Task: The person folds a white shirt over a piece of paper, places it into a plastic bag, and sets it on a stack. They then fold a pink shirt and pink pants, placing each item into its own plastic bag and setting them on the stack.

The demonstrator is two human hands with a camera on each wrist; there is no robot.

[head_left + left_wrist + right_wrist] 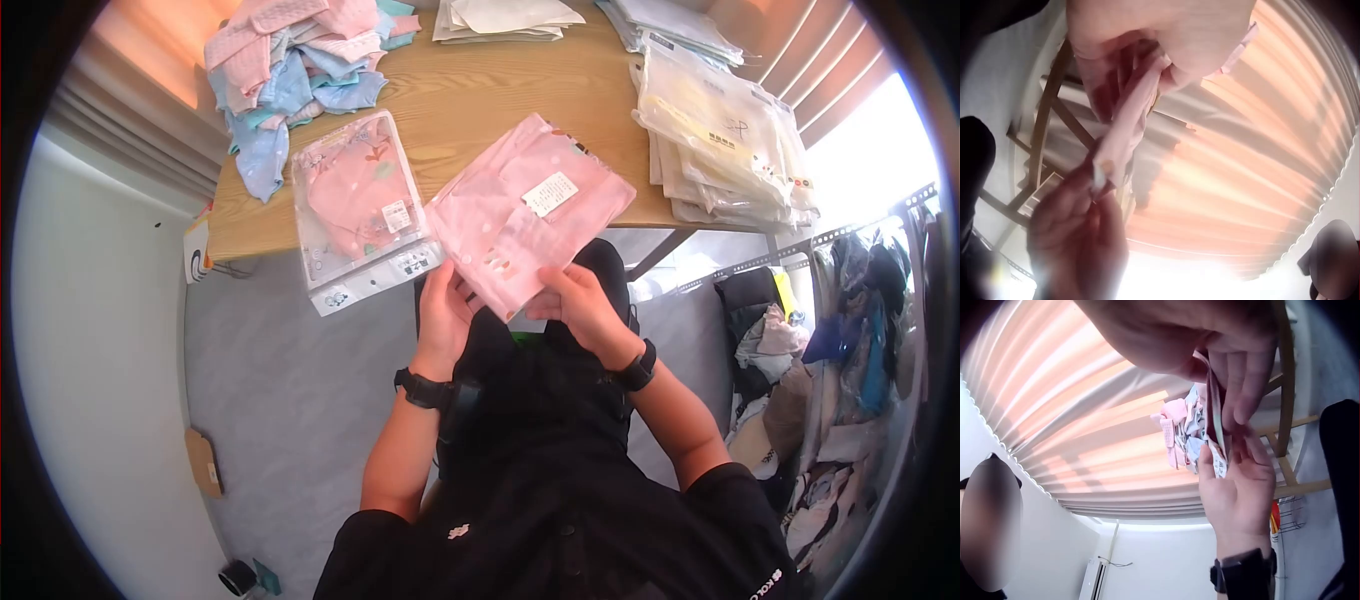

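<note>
Hand states are recorded as follows. The left hand [441, 306] is closed on the near left edge of the pink packaged garment [528, 212]. In the left wrist view, the thin edge is seen pinched between its fingers [1107, 87]. The right hand [578, 304] is closed on the near corner of the same package, with its fingers [1242, 381] curled round the edge, as shown in the right wrist view.

The pink packaged garment is held slightly tilted at the front edge of the worktop [480, 95]. Its far portion lies over the wood, and its near corner projects beyond the edge, above the lap. Whether the far portion rests on the worktop cannot be determined. A white label [550, 193] is carried on the upper face. A black wrist strap [424, 389] is worn on each forearm.

Just beside the held package, to its left, a second clear bag [362, 210] containing a pink patterned garment is laid across the worktop edge. A loose heap of pink and blue garments [295, 65] is located at the far left corner. A stack of bagged pale items [725, 135] is placed along the right side, and folded white pieces [505, 17] are set at the far edge.
</note>
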